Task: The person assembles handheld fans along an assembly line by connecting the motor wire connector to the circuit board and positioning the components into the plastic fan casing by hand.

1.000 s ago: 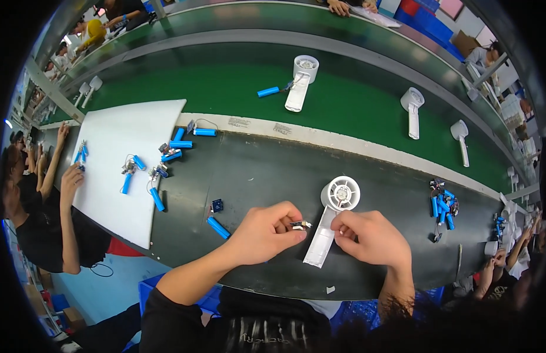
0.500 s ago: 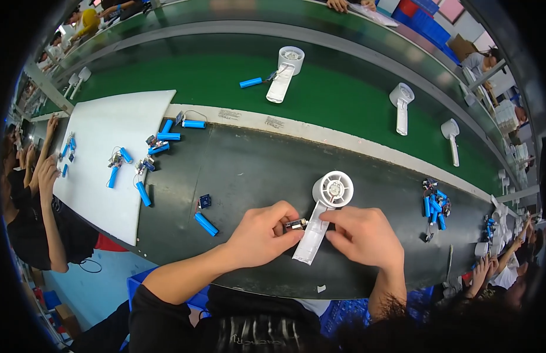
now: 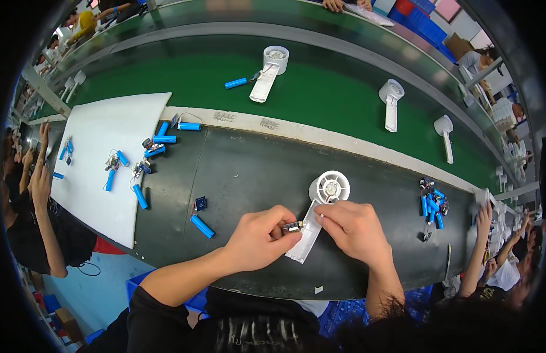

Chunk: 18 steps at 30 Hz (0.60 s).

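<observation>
L hand (image 3: 258,238) pinches sm. circuit board (image 3: 294,226) — R hand (image 3: 354,230) has thumb & fingers nearly together at white fan housing (image 3: 303,245) on worktop (image 3: 255,176); can't tell what's gripped.

White fan (image 3: 309,232) lies slanted, circuit board (image 3: 293,226) beside its handle.

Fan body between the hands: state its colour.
The fan body is white, clearest in the head view.

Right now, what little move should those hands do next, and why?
Perhaps ease the small circuit board in the left hand toward the right hand: the board's pale end points that way across the white handheld fan's open handle, with a gap between. What the right hand pinches, if anything, is too small to tell.
</observation>
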Motion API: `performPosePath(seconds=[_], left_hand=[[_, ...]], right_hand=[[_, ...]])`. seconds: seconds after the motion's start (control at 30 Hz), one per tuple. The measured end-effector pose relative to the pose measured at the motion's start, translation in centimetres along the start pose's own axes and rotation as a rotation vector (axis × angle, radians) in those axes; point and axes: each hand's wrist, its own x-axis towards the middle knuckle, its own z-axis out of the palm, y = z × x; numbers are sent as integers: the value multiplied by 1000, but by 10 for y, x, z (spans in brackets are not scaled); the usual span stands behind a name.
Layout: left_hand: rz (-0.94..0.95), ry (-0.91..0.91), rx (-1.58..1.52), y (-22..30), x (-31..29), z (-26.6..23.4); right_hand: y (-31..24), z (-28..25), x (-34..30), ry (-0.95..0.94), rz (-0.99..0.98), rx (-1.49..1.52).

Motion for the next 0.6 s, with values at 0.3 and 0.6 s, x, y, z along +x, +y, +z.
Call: performPosePath(seconds=[0.3, 0.6], left_hand=[[16, 20, -11, 0, -1, 3], [48, 68, -30, -3, 1, 4]], right_hand=[[-1, 14, -1, 261, 147, 123], [-13, 8, 5, 32, 322, 393]])
